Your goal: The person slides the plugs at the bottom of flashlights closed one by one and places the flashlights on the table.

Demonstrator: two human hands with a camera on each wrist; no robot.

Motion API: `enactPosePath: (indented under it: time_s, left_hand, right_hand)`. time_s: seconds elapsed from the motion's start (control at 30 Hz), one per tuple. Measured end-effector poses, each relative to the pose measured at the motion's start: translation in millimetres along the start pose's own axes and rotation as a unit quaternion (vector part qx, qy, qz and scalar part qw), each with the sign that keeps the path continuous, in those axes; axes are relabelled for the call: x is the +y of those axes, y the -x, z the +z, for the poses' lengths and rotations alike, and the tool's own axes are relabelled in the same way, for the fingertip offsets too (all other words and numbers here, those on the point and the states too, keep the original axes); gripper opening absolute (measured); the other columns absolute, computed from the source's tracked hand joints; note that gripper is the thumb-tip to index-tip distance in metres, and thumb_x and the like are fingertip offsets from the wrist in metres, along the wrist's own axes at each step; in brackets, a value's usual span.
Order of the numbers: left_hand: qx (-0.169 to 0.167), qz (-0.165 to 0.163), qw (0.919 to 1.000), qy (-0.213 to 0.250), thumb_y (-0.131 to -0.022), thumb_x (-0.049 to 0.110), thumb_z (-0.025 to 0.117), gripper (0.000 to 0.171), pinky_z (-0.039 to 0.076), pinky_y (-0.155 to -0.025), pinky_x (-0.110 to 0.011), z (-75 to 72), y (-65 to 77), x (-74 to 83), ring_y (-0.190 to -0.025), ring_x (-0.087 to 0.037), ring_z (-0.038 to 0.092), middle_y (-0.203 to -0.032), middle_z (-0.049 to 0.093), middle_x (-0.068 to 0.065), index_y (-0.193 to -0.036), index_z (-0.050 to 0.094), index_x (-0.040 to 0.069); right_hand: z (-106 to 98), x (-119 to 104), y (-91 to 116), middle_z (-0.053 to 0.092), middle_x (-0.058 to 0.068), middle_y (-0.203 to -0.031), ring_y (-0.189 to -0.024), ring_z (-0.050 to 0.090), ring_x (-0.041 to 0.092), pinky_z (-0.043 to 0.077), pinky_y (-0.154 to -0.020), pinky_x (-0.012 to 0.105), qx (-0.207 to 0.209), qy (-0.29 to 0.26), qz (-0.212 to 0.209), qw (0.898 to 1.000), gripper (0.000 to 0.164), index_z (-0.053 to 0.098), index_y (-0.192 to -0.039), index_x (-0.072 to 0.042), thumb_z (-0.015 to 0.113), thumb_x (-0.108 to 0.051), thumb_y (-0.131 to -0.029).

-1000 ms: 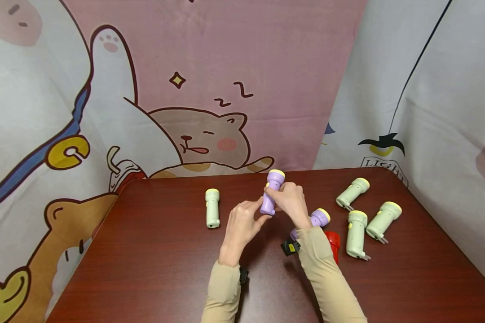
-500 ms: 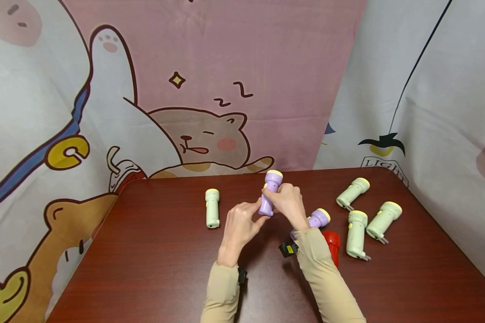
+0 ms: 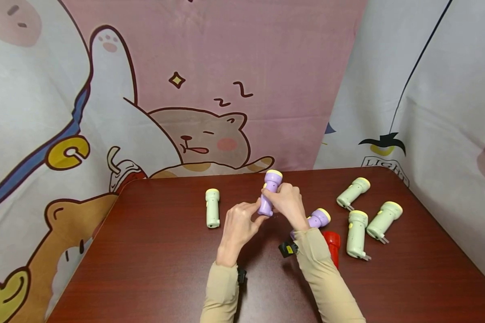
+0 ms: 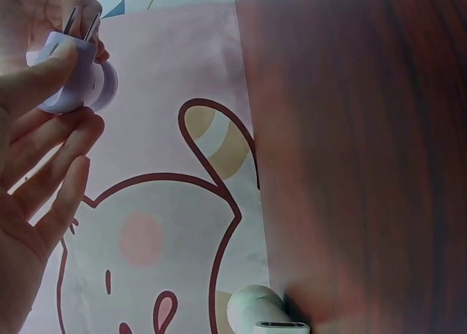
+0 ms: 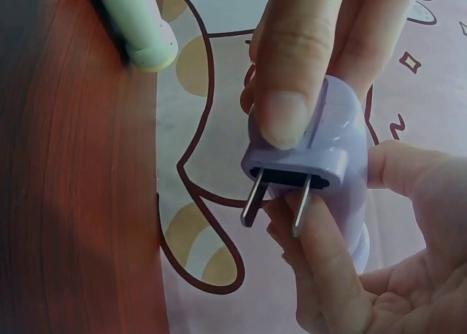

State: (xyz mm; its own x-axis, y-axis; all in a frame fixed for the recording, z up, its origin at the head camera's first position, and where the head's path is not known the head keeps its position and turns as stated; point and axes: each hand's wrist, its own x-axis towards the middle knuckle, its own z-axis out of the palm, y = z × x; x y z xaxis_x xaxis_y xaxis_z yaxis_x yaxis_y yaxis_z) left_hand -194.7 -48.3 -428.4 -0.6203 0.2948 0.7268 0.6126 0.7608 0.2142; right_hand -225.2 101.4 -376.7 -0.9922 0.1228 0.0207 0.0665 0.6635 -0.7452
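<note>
Pinching tubular purple plastic flashlight [image 3: 272, 181] with left hand [image 3: 238, 226], right hand [image 3: 289, 202], over reddish-brown wood-grain table [image 3: 157, 255]; facing hanging cartoon-printed pink-and-white cloth [image 3: 287, 67].

I locate the purple cylindrical flashlight [image 3: 272, 180] between left hand [image 3: 237, 228] and right hand [image 3: 289, 202]; one pale-green cylindrical flashlight [image 3: 212, 209] lies to their left, three more [image 3: 356, 235] right.

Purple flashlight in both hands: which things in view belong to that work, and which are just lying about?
In the work: held purple flashlight; left hand; right hand.

Apparently lying about: second purple flashlight; partly hidden red object; green flashlight, left; three green flashlights, right.
</note>
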Motion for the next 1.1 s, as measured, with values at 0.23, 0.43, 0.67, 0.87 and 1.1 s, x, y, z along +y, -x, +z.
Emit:
enactPosePath:
  time_s: [0.23,0.43,0.67,0.87,1.1]
  left_hand:
    - [0.000,0.001,1.0000,-0.004,-0.071,0.025,0.083,0.037,0.054,-0.065,-0.030,-1.3,0.2,-0.2,-0.077,-0.015,0.070,-0.088,0.076,-0.003,-0.104,0.074,0.010]
    - [0.001,0.003,1.0000,-0.007,-0.071,0.025,0.082,0.037,0.054,-0.065,-0.030,-2.0,0.4,-0.1,-0.077,-0.015,0.070,-0.088,0.075,-0.003,-0.104,0.074,0.010]
    - [0.003,0.004,1.0000,-0.005,-0.070,0.022,0.083,0.037,0.053,-0.065,-0.030,-2.7,0.4,-0.3,-0.076,-0.015,0.069,-0.087,0.075,-0.003,-0.104,0.074,0.010]
    - [0.003,0.002,1.0000,-0.006,-0.070,0.020,0.083,0.036,0.053,-0.063,-0.030,-3.2,0.7,-0.5,-0.074,-0.015,0.069,-0.087,0.075,-0.003,-0.103,0.074,0.010]
    - [0.000,-0.001,1.0000,-0.004,-0.071,0.018,0.082,0.035,0.054,-0.063,-0.031,-4.0,0.2,-1.0,-0.075,-0.016,0.070,-0.087,0.075,-0.003,-0.104,0.074,0.010]
  right_hand:
    - [0.3,0.2,1.1,0.066,0.010,-0.066,-0.062,0.070,0.026,0.050,-0.048,0.024,-0.005,-0.007,0.001,1.000,0.041,0.059,-0.071,-0.004,0.066,-0.043,-0.081]
    - [0.3,-0.4,2.0,0.066,0.010,-0.066,-0.063,0.071,0.027,0.050,-0.049,0.025,-0.006,-0.010,0.004,1.000,0.041,0.059,-0.070,-0.005,0.066,-0.043,-0.081]
    - [0.8,-1.0,2.6,0.067,0.010,-0.066,-0.064,0.071,0.027,0.050,-0.049,0.025,-0.007,-0.007,0.002,1.000,0.041,0.061,-0.071,-0.004,0.065,-0.044,-0.082]
    - [1.4,-0.7,2.7,0.066,0.009,-0.066,-0.061,0.069,0.025,0.050,-0.049,0.025,-0.007,-0.004,0.003,1.000,0.042,0.061,-0.071,-0.004,0.064,-0.045,-0.081]
    - [2.1,-1.0,2.1,0.067,0.009,-0.065,-0.058,0.068,0.022,0.049,-0.050,0.025,-0.005,0.003,0.001,1.000,0.042,0.061,-0.070,-0.005,0.064,-0.045,-0.081]
